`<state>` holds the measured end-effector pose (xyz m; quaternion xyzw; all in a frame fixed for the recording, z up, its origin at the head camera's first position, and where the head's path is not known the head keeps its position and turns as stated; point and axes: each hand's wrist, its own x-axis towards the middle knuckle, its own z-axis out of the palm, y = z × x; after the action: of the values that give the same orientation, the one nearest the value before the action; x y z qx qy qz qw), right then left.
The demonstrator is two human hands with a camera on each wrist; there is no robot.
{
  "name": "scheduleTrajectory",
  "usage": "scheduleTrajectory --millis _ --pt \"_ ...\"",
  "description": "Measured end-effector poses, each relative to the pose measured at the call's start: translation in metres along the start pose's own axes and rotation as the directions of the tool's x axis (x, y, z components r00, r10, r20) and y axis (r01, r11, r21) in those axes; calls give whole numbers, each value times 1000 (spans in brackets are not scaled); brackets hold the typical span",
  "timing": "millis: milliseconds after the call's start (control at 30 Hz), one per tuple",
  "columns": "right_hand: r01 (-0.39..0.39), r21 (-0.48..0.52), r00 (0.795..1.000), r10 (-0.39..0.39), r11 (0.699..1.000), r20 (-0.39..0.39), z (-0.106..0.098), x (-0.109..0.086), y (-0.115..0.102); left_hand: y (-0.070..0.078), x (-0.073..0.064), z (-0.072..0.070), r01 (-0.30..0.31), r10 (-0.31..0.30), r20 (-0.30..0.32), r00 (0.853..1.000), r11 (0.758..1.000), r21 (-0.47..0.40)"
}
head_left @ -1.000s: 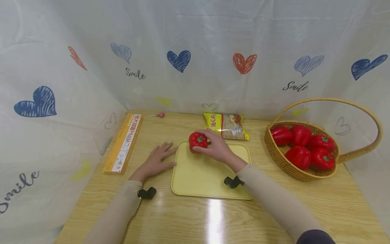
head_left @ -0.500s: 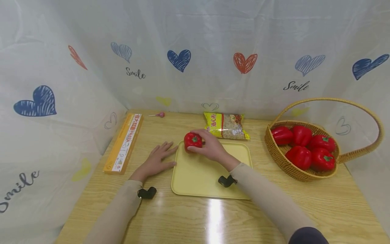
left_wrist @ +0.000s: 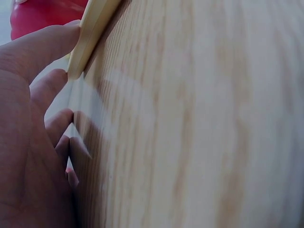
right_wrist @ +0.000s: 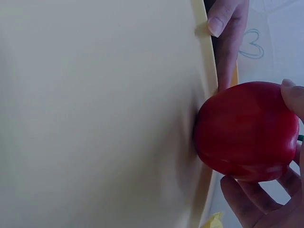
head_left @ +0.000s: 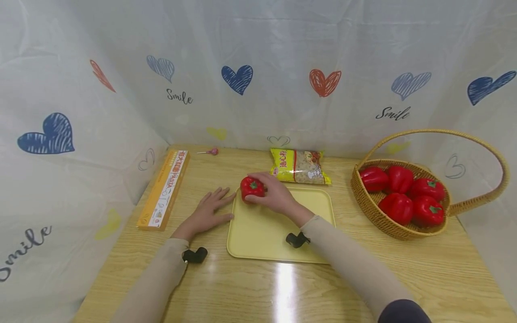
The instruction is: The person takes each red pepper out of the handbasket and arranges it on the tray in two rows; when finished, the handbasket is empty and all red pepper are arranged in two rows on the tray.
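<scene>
My right hand (head_left: 278, 195) grips a red bell pepper (head_left: 251, 188) at the far left corner of a yellow tray (head_left: 278, 229). In the right wrist view the thumb and fingers lie around the pepper (right_wrist: 247, 130), whose bottom is at the tray surface; whether it touches is hard to tell. My left hand (head_left: 207, 212) rests on the table with fingers spread, just left of the tray. In the left wrist view its thumb and a fingertip touch the tray's rim (left_wrist: 90, 38).
At the right stands a wicker basket (head_left: 375, 211) with several red peppers and a tall handle. A yellow pasta bag (head_left: 300, 167) lies behind the tray. An orange pasta box (head_left: 163, 190) is left of my left hand, and a lollipop (head_left: 213, 151) lies at the back.
My right hand has carried the pepper leftward over the tray to its far left corner, slowing in the last half second. My left hand has stayed in place.
</scene>
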<state>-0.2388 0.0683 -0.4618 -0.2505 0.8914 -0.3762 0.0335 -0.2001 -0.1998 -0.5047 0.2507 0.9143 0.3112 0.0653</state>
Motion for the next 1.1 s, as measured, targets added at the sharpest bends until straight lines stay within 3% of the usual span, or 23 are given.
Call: scheduleTrajectory --millis 1100 --pt "-9 -26 1000 10 1000 18 1 -1 -1 -3 1 2 18 -18 8 1000 1000 -9"
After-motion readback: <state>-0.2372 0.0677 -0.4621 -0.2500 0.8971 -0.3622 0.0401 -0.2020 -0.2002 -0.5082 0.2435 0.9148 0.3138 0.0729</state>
